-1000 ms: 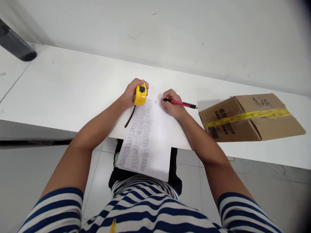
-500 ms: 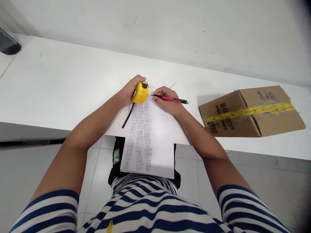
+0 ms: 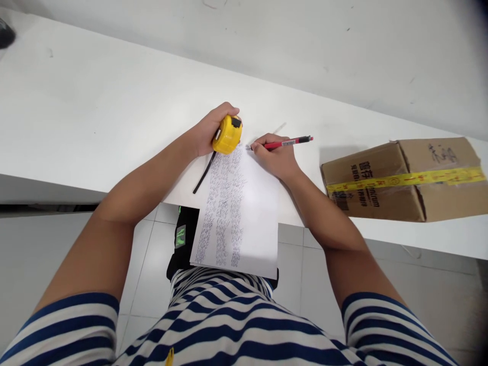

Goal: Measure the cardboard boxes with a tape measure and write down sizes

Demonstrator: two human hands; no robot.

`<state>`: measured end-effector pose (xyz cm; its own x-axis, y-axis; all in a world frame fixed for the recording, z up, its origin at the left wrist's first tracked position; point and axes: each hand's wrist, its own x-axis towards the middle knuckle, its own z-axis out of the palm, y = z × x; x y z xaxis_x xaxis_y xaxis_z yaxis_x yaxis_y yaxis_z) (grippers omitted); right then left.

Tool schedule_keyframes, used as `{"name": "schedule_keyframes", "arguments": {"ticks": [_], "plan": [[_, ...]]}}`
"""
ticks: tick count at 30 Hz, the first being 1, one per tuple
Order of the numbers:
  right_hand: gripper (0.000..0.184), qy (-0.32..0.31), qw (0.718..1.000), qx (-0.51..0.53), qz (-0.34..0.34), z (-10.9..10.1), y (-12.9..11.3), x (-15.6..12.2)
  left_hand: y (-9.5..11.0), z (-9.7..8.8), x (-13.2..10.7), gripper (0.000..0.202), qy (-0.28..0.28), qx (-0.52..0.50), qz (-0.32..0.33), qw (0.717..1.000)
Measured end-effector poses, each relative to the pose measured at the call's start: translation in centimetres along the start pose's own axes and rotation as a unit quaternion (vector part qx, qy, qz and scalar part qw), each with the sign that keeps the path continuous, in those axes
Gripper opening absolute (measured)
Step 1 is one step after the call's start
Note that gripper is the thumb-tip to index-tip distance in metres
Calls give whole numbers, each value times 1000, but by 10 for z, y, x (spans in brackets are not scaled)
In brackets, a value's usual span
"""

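A yellow tape measure [image 3: 227, 136] with a black strap is gripped by my left hand [image 3: 211, 129], just above the top of the paper. My right hand [image 3: 275, 155] pinches a red and black pen [image 3: 285, 143]. The pen's tip points left, close to the upper part of the white paper [image 3: 259, 223]; I cannot tell whether it touches. Three columns of dense handwriting run down the left and middle of the sheet, and its right side is blank. The lower end of the paper hangs over the table edge towards my lap.
A cardboard box [image 3: 385, 183] with yellow tape lies on the white table [image 3: 114, 112] to the right of my right forearm. A dark object [image 3: 5, 34] stands at the far left corner. Behind the table rises a pale wall [image 3: 290, 40].
The camera view has shifted slightly. The pen has tilted, with its rear end now raised and pointing more up and right. Both hands keep their holds.
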<state>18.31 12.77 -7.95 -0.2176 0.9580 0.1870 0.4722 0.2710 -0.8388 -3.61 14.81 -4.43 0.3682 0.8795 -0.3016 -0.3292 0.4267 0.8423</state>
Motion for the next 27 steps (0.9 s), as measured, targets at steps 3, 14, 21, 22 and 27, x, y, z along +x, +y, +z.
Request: {"name": "schedule_keyframes", "arguments": {"ticks": [3,14,21,22,27], "plan": [[12,4,1000,1,5,0,0,0,-1,-1,1,27,11,-14,2,1000],[11,-10,1000,6,4,-1,2,1,1,1,2,30,15,-11,-2,1000],[13,11,1000,10,12,0,-1,-1,-3,-2,6,26,45,16,14,999],[13,6,1000,11,9,0,-1,-1,-3,-2,6,28,37,16,9,999],[10,-2,1000,18,4,-1,0,0,0,0,4,29,11,5,1,1000]]}}
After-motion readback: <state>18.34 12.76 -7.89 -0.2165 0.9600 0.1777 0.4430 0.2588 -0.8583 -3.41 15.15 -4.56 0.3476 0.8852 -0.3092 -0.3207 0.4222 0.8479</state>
